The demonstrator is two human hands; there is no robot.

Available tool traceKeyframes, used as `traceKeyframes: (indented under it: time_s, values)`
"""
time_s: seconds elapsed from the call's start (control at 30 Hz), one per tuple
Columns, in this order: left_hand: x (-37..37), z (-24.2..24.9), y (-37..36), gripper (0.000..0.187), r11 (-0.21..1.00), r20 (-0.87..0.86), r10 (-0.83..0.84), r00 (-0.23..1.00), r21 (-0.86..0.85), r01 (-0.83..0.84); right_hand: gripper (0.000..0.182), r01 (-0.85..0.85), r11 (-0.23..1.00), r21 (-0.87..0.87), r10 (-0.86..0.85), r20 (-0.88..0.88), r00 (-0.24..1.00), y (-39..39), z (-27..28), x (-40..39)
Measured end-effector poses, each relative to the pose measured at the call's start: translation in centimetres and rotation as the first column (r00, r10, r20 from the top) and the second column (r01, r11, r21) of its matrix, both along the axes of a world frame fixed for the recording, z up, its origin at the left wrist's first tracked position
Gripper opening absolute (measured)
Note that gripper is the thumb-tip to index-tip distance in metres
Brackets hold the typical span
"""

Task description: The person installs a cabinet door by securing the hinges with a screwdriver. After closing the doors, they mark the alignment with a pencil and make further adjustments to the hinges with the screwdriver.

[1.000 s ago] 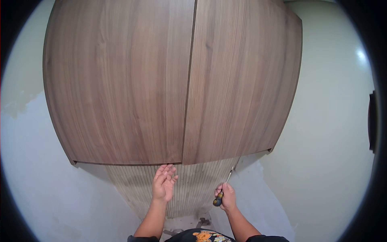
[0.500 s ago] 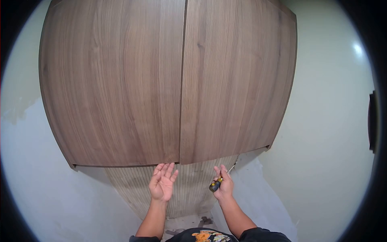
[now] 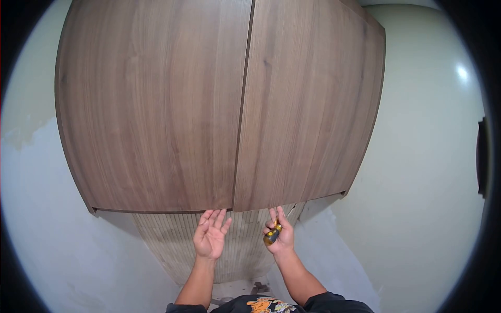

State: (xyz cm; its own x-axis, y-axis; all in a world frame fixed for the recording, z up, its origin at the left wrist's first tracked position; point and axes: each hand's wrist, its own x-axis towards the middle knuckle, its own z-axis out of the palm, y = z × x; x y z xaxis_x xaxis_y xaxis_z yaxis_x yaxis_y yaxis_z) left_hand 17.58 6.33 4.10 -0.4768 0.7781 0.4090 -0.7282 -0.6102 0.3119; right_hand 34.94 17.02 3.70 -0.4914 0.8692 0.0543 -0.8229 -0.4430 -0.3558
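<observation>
Two wood-grain doors, the left one [image 3: 151,115] and the right one [image 3: 308,115], stand side by side with a narrow dark gap between them. My left hand [image 3: 211,237] is palm up, its fingertips at the bottom edge of the left door near the gap; it holds nothing. In my right hand [image 3: 281,235] is a screwdriver [image 3: 272,235] with a black and yellow handle, its shaft pointing up and to the right. Two fingertips of that hand reach the lower edge of the right door.
Behind my hands, a ribbed panel [image 3: 172,240] runs down below the doors. Pale walls [image 3: 422,156] flank both sides. A dark object [image 3: 482,156] is at the far right edge. Dark scraps [image 3: 259,288] lie low down, near my shirt.
My right hand has moved left and up with the screwdriver, bringing its fingertips to the right door's bottom edge. My left hand stays at the left door. The view has shifted slightly.
</observation>
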Motion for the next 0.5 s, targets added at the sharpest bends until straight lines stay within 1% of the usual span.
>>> traceKeyframes:
  time_s: [0.17,0.27,0.37,0.5]
  values:
    - [0.0,-0.2,0.1,0.033,1.000,-0.004,-0.004,1.000,0.005,0.004,0.020,-0.044,0.995,-0.088,0.032,-0.127,0.991,-0.9,1.1,-0.6]
    - [-0.1,-0.3,0.0,0.033,1.000,0.000,-0.019,1.000,0.012,0.019,0.013,-0.072,0.990,-0.125,0.051,-0.161,0.986,-0.3,0.6,-0.8]
    - [-0.1,-0.2,-0.1,0.032,1.000,0.015,-0.016,1.000,0.004,0.016,0.009,-0.119,0.989,-0.085,0.098,-0.213,0.972,-0.3,0.7,-0.5]
    - [0.2,-0.6,-0.2,0.033,1.000,0.029,-0.002,1.000,0.016,0.001,0.008,-0.182,0.982,-0.042,0.164,-0.274,0.948,-0.7,0.2,0.3]
